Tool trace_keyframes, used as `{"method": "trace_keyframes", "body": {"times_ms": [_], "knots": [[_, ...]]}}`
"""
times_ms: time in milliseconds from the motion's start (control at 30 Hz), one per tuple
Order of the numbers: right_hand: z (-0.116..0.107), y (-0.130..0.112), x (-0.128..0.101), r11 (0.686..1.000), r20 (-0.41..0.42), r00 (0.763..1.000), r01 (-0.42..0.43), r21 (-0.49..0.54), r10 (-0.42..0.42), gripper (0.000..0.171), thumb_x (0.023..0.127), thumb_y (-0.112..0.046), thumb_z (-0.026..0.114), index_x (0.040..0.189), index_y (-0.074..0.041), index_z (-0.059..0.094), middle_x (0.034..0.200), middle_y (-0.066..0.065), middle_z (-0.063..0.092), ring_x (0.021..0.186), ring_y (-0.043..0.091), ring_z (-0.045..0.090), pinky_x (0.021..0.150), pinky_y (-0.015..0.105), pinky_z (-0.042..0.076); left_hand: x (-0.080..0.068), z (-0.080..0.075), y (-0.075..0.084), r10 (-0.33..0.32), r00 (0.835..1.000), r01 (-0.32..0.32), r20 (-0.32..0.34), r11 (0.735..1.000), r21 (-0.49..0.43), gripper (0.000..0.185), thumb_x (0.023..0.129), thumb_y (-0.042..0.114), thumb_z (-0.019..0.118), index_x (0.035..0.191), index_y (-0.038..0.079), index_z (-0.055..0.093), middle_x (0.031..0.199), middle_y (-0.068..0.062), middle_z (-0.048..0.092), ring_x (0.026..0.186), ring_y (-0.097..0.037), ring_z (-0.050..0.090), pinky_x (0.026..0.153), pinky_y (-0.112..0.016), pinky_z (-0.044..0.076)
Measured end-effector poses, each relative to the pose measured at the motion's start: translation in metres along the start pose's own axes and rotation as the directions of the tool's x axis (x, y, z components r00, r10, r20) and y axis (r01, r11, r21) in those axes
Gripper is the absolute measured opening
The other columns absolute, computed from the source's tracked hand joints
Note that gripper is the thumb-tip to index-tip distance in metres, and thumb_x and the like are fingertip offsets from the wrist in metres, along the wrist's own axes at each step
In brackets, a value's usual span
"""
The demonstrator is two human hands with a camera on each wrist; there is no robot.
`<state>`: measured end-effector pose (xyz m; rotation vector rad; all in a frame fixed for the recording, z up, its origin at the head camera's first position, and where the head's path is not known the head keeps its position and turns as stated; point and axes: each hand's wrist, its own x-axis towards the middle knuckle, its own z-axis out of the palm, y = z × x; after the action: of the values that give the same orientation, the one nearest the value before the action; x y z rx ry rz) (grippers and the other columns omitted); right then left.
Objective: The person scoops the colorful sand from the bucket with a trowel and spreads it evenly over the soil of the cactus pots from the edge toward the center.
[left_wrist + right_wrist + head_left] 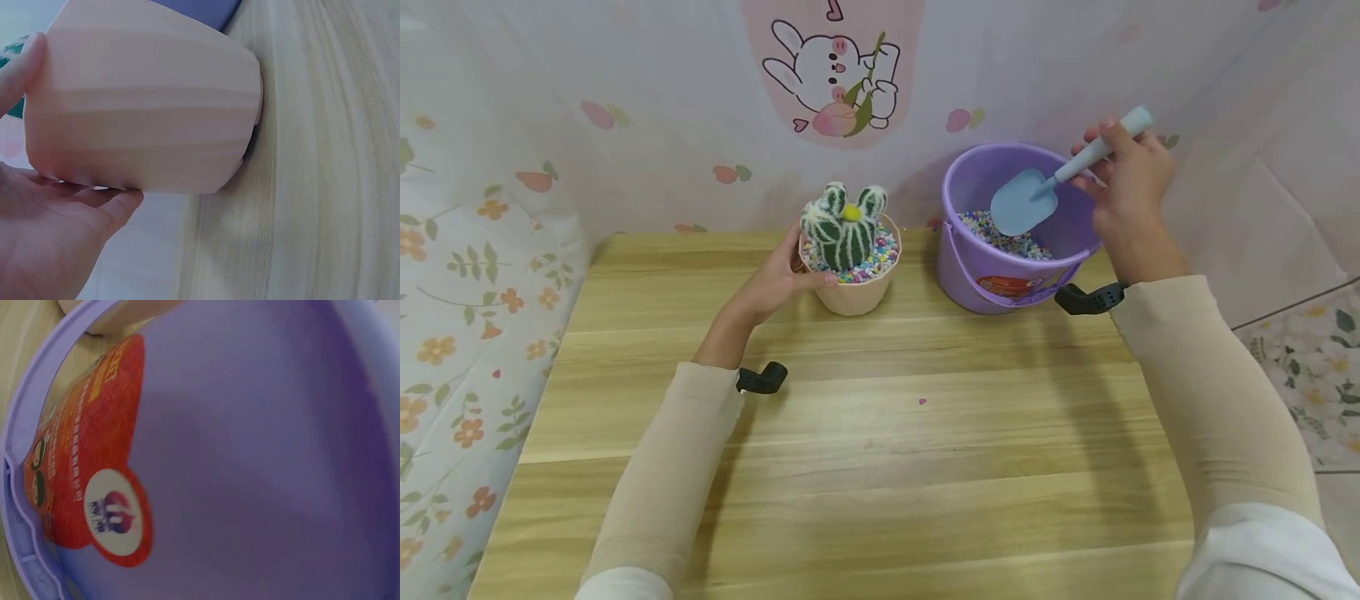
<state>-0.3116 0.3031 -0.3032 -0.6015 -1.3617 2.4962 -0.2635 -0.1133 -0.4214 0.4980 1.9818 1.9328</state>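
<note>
In the head view my left hand (772, 282) holds a pale peach flowerpot (854, 298), thumb at the rim and fingers around its left side. A green-and-white knitted cactus (842, 240) with a yellow flower stands in the pot among colourful pebbles (880, 258). The left wrist view shows the pot's ribbed wall (144, 106) close up, its base at the wooden table. My right hand (1138, 187) grips the handle of a light blue toy shovel (1022, 204). The shovel's blade is tilted over the inside of a purple bucket (962, 271), above more small pebbles (981, 223).
The bucket's handle (958, 258) hangs down its front across a red label (94, 444). One pink pebble (922, 402) lies on the wooden table (880, 483). A patterned cloth (662, 100) rises behind the pot and bucket.
</note>
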Motion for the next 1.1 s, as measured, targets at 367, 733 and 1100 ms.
{"method": "trace_keyframes", "body": {"times_ms": [367,733,1100], "knots": [[0.0,0.012,0.005,0.997,0.062,0.998,-0.023,-0.072,0.027,0.015,0.085,-0.009,0.075,0.098,-0.006,0.067,0.086,0.01,0.07,0.077,0.027,0.072,0.042,0.037,0.05,0.008,-0.008,0.002,-0.021,0.999,0.022,0.046,1.0,-0.014,0.092,0.087,-0.002,0.068,0.155,0.031,0.015,0.15,-0.007,0.033,0.134,-0.025,0.041,0.105,-0.035,0.042],[0.005,0.02,0.006,0.992,0.086,0.994,-0.052,-0.116,0.062,0.018,0.086,-0.01,0.074,0.101,-0.007,0.065,0.085,0.013,0.071,0.073,0.027,0.072,0.049,0.037,0.054,0.017,-0.013,0.003,-0.042,0.996,0.042,0.081,0.999,-0.003,0.091,0.087,-0.001,0.066,0.155,0.028,0.013,0.152,-0.006,0.028,0.136,-0.025,0.038,0.113,-0.045,0.031],[0.005,0.016,0.009,0.963,0.057,0.988,-0.126,-0.237,0.143,0.023,0.09,-0.013,0.069,0.111,-0.013,0.059,0.084,0.012,0.071,0.096,0.026,0.07,0.08,0.044,0.057,0.018,-0.012,0.005,-0.045,0.996,0.046,0.072,0.999,-0.011,0.093,0.087,-0.001,0.067,0.156,0.029,0.012,0.156,-0.003,0.022,0.142,-0.022,0.029,0.117,-0.044,0.023]]}}
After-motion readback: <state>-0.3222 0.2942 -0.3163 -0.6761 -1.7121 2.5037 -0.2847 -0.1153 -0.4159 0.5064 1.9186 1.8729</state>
